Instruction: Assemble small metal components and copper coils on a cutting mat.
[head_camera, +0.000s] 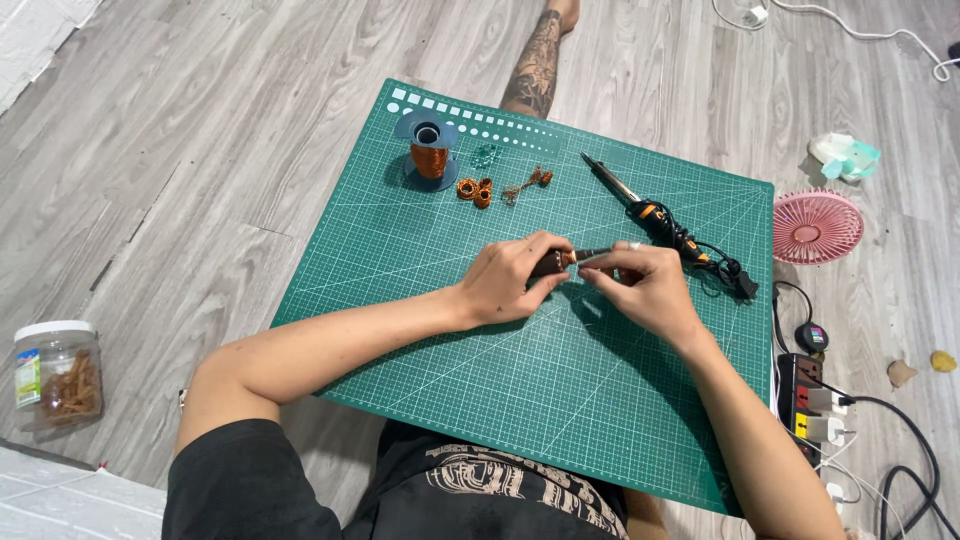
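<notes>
A grey wood-plank floor (200, 150) fills the frame, and on it, in the centre, lies a large green cutting mat (560, 390) with white grid lines. At the mat's middle the left hand (505, 280) is closed around a small dark tool with an orange band (556, 263), and the right hand (645, 285) pinches its tip from the right; what sits between the fingertips is too small to make out. In the mat's upper right lies a soldering iron (640, 205), its black cord bunched beside the right hand. At the upper left of the mat stands a spool of copper wire (430, 150), with small copper coils (475, 189) just beside it. A pink fan (817, 227) rests at the right edge, a power strip (805, 400) with plugs at lower right, and a clear plastic jar (55, 375) at far left. A tattooed leg (535, 65) runs off the top edge.
</notes>
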